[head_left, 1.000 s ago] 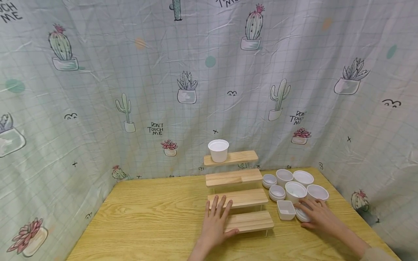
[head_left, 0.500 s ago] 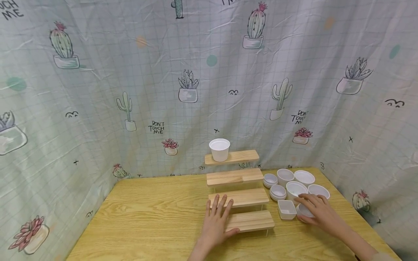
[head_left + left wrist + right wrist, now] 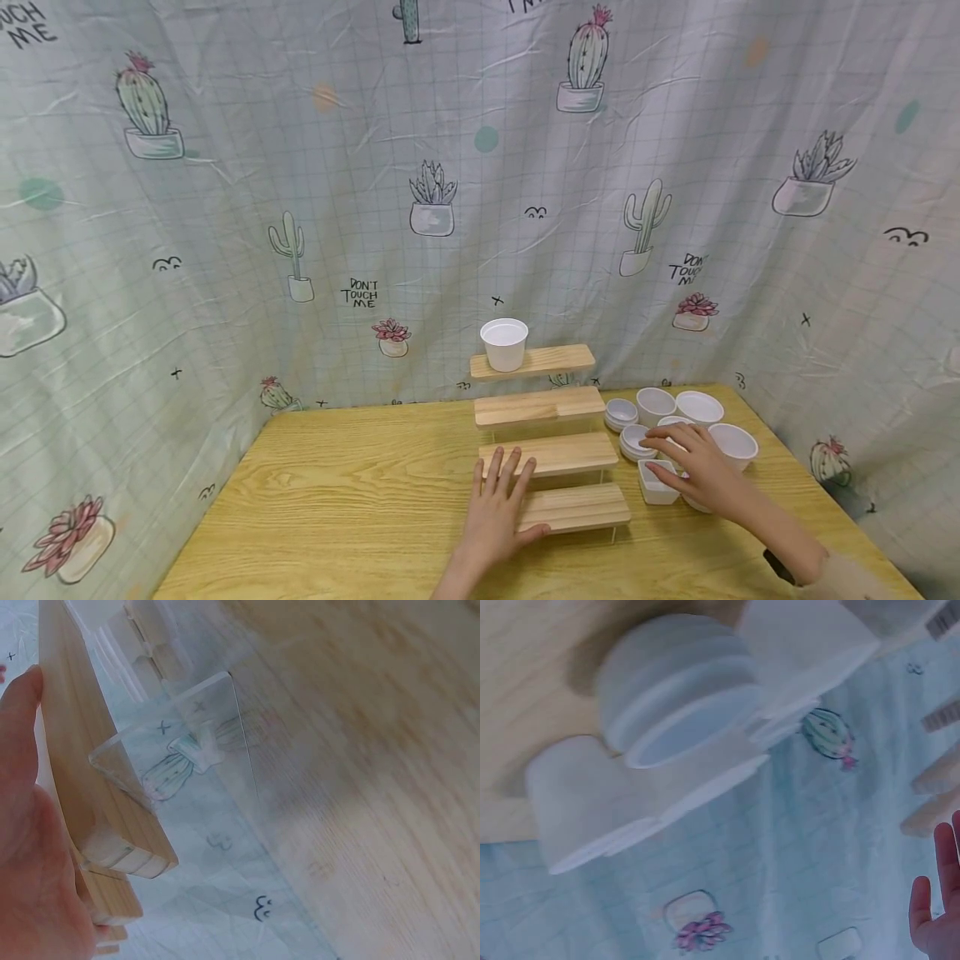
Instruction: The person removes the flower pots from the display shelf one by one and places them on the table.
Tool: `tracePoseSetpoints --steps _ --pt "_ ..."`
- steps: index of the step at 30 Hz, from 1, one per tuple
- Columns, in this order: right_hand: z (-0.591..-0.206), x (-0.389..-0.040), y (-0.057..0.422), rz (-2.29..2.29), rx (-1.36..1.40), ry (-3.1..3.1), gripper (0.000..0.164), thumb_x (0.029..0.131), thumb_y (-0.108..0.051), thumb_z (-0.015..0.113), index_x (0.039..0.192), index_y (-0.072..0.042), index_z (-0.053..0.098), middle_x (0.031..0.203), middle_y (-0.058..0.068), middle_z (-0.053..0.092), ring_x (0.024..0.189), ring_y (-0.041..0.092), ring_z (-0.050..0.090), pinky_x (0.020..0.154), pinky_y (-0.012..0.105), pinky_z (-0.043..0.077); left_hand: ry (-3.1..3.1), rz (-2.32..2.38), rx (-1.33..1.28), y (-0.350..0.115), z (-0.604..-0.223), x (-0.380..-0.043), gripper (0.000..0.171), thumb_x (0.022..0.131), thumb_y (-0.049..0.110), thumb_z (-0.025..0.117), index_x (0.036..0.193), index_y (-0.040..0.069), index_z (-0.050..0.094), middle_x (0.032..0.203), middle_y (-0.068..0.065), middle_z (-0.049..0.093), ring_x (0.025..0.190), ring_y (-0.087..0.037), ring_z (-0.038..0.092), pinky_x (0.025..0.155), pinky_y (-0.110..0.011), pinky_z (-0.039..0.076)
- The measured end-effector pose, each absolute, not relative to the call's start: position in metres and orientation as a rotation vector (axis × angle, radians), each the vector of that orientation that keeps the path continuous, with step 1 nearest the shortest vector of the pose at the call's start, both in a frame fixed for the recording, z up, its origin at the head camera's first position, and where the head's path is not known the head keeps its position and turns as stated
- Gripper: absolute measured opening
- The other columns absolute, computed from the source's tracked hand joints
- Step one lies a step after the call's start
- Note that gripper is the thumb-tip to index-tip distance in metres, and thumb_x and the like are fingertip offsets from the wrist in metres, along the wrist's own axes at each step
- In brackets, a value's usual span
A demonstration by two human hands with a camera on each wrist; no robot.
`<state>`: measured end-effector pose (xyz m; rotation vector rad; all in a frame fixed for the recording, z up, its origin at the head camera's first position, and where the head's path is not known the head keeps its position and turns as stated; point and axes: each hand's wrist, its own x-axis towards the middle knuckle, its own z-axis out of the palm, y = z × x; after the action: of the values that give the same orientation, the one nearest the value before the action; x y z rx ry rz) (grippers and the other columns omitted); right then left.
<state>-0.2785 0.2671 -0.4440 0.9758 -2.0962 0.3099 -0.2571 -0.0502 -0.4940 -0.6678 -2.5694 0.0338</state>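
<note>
My left hand (image 3: 491, 512) rests with spread fingers on the lower boards of a stepped wooden display stand (image 3: 577, 504). In the left wrist view, the thumb lies along a board (image 3: 82, 712) above a clear side support (image 3: 217, 754). My right hand (image 3: 705, 471) hovers over several white pots, fingers loosely bent and holding nothing. Its fingertips are nearest a square pot (image 3: 658, 493) and a small ribbed round pot (image 3: 634, 443), and it partly hides the pots behind. In the right wrist view, a ribbed pot (image 3: 675, 682) looms close. A white cup-shaped pot (image 3: 505, 350) stands on the top board.
Beyond the right hand stand more white round pots: a deep one (image 3: 656, 407), a wide one (image 3: 700, 408) and another (image 3: 733, 443). A cactus-print curtain (image 3: 450, 275) hangs behind the wooden table (image 3: 337, 492) and along its sides.
The right hand has lifted off the round pot at the front right and moved left and slightly up, over the square pot. The left hand stays on the stand.
</note>
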Motion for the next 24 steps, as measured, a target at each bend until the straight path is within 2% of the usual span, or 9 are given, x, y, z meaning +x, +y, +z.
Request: tracePoseSetpoints --steps 2,5,8,12,16,19,24 --pt "-0.438 -0.279 0.259 0.329 1.007 -2.087 0.022 0.082 -0.029 0.062 0.097 -0.013 0.064 0.098 0.003 0.061 0.091 0.018 0.053 0.078 0.036 0.033 -2.573 0.039 -0.669 -0.050 -0.494 -0.257 0.087 0.073 0.072 0.042 0.142 0.022 0.023 0.147 -0.004 0.025 0.136 -0.028 0.021 0.105 -0.047 0.024" --pt "-0.429 -0.283 0.247 0.358 1.052 -2.051 0.024 0.076 -0.021 0.068 0.098 -0.014 0.064 0.100 0.001 0.060 0.091 0.017 0.052 0.079 0.036 0.033 -2.582 0.039 -0.668 -0.051 -0.495 -0.257 0.087 0.074 0.072 0.041 0.142 0.022 0.022 0.147 -0.004 0.024 0.136 -0.028 0.021 0.106 -0.046 0.024" --pt "-0.420 -0.289 0.234 0.390 1.091 -1.988 0.019 0.083 -0.026 0.061 0.097 -0.013 0.064 0.099 0.003 0.061 0.090 0.019 0.053 0.080 0.035 0.034 -2.582 0.036 -0.666 -0.051 -0.495 -0.257 0.087 0.074 0.072 0.041 0.142 0.022 0.021 0.147 -0.004 0.024 0.136 -0.028 0.020 0.106 -0.046 0.023" --pt "-0.410 -0.295 0.220 0.380 1.100 -1.925 0.032 0.092 -0.035 0.046 0.098 -0.011 0.065 0.096 0.005 0.063 0.086 0.020 0.056 0.076 0.038 0.037 -2.575 0.036 -0.667 -0.051 -0.496 -0.258 0.086 0.074 0.072 0.040 0.142 0.022 0.022 0.147 -0.004 0.025 0.136 -0.028 0.021 0.107 -0.045 0.020" --pt "-0.400 -0.295 0.210 0.369 1.079 -2.008 0.024 0.085 -0.029 0.058 0.102 -0.013 0.064 0.099 0.002 0.063 0.089 0.017 0.055 0.077 0.037 0.039 -2.576 0.044 -0.668 -0.051 -0.496 -0.258 0.087 0.074 0.073 0.040 0.142 0.022 0.022 0.147 -0.004 0.025 0.136 -0.028 0.021 0.107 -0.045 0.020" --pt "-0.393 -0.297 0.202 0.364 1.083 -2.051 0.026 0.077 -0.021 0.067 0.103 -0.013 0.063 0.101 0.002 0.062 0.093 0.018 0.055 0.078 0.038 0.039 -2.570 0.039 -0.670 -0.051 -0.495 -0.258 0.086 0.073 0.072 0.041 0.141 0.022 0.024 0.147 -0.004 0.026 0.136 -0.028 0.022 0.106 -0.047 0.022" --pt "-0.382 -0.305 0.187 0.365 1.104 -2.015 0.028 0.077 -0.020 0.068 0.103 -0.012 0.063 0.101 0.003 0.062 0.093 0.019 0.055 0.079 0.040 0.040 -2.567 0.036 -0.673 -0.051 -0.495 -0.258 0.086 0.073 0.072 0.042 0.141 0.022 0.023 0.147 -0.005 0.026 0.136 -0.028 0.022 0.105 -0.048 0.023"
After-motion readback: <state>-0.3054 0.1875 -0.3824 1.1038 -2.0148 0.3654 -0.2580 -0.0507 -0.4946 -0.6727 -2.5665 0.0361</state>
